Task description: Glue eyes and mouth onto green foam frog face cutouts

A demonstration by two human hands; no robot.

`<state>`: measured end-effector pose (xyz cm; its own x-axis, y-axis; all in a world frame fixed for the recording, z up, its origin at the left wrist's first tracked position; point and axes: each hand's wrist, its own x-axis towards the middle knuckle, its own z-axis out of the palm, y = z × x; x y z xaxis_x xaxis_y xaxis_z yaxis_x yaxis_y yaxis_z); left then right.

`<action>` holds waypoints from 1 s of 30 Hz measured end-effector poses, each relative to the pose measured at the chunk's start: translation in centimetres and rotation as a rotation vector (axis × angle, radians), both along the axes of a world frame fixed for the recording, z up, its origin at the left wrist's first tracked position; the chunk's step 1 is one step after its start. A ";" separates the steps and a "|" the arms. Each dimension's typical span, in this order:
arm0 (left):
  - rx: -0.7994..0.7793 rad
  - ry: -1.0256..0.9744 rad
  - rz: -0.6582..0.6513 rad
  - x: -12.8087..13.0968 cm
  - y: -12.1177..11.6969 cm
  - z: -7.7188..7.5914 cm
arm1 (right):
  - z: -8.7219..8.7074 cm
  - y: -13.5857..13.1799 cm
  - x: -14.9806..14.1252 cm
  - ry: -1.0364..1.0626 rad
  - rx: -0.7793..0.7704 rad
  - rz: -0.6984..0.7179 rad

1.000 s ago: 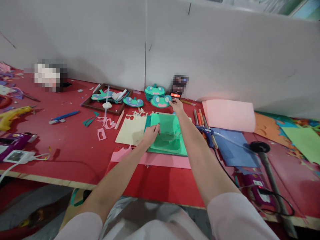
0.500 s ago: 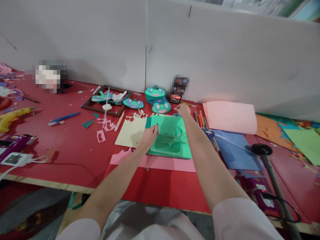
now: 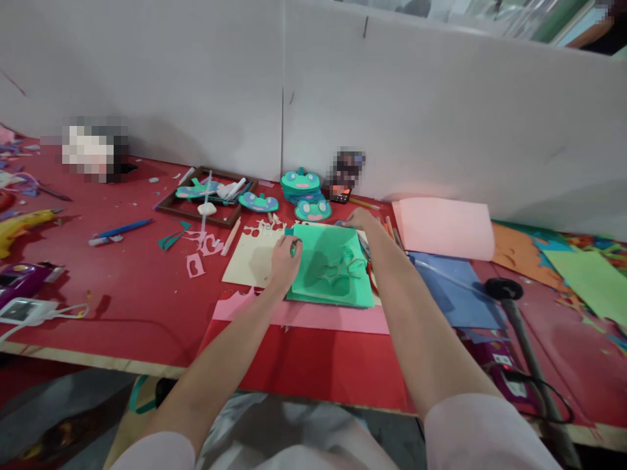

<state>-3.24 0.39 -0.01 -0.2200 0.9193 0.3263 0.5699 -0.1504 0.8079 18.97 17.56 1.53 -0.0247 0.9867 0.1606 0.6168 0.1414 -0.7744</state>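
My left hand (image 3: 285,262) is closed at the left edge of the green foam sheets (image 3: 318,251). A small green piece (image 3: 294,248) shows between its thumb and fingers. The top sheet has frog-like shapes cut out of it. My right hand (image 3: 365,222) is at the back right corner of these sheets, its fingers bent together; what they hold, if anything, is too small to tell. Scissors with orange handles (image 3: 372,279) lie partly hidden under my right forearm. Just beyond my hands are a frog-face cutout (image 3: 313,209) and a stack of similar ones (image 3: 300,183).
A cream sheet (image 3: 252,258) and a pink sheet (image 3: 313,318) lie around the green ones. Behind stand a phone (image 3: 340,194) and a brown frame (image 3: 223,217). Right are a pale pink sheet (image 3: 443,228), blue sheet (image 3: 453,294) and black-ended tube (image 3: 504,288); left, a yellow glue gun (image 3: 22,228).
My left hand has shifted a little left to the sheets' edge. My right forearm has moved slightly right, and the orange-handled scissors now show beside it. The view has turned slightly.
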 end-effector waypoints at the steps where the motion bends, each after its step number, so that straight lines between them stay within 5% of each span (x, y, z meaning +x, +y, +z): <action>1: 0.018 0.007 0.015 0.0 0.1 -0.1 | 0.1 0.1 0.0 -0.045 -0.033 0.022; 11: -0.184 0.246 -0.113 0.4 0.7 -1.4 | 2.1 -1.0 1.1 -0.174 -0.066 0.196; 18: -0.207 0.284 -0.121 0.2 0.8 -1.4 | 1.4 -1.6 0.9 -0.138 -0.009 0.158; 24: -0.204 0.190 -0.092 0.3 0.6 -1.4 | 0.5 -1.7 0.3 -0.156 -0.007 0.094; 30: -0.120 -0.071 0.043 -0.7 0.8 -1.7 | 1.6 -1.9 0.9 -0.211 -0.014 0.046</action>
